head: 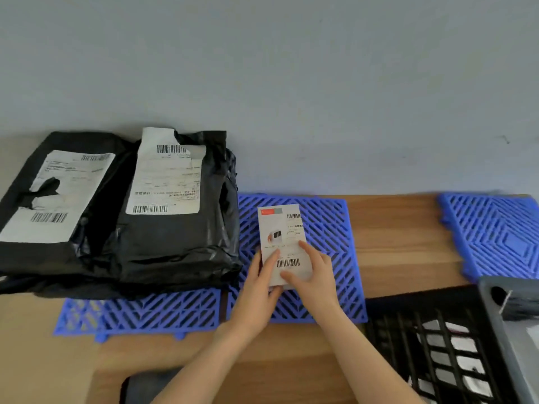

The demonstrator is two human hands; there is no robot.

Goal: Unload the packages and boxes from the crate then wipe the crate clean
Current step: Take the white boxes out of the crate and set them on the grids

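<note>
Crate (431,339) of black lattice plastic stands at the lower right on the wooden tabletop (402,234). Pale, white-faced items show through its slatted wall, so by my reading it is not yet unloaded; how many remain cannot be told. Touching the crate's right side is a grey bin (513,330); its contents are too cut off to name.

Left of the crate, both hands hold a small white box (284,243) by its near end. The left hand (256,290) grips the left edge with the thumb on the printed face. The right hand (316,275) pinches the right edge, thumb and forefinger lying on the face. Its barcoded face is up, and it sits low over a blue grid mat (329,225), probably so it can be laid flat there. Whether it already touches the mat is unclear.

Farther left of the crate, two black mailer bags (175,243) with shipping labels lie overlapping on another blue mat (140,313), apparently the pile for unloaded goods. A third mat (495,228) lies beyond the crate.
</note>
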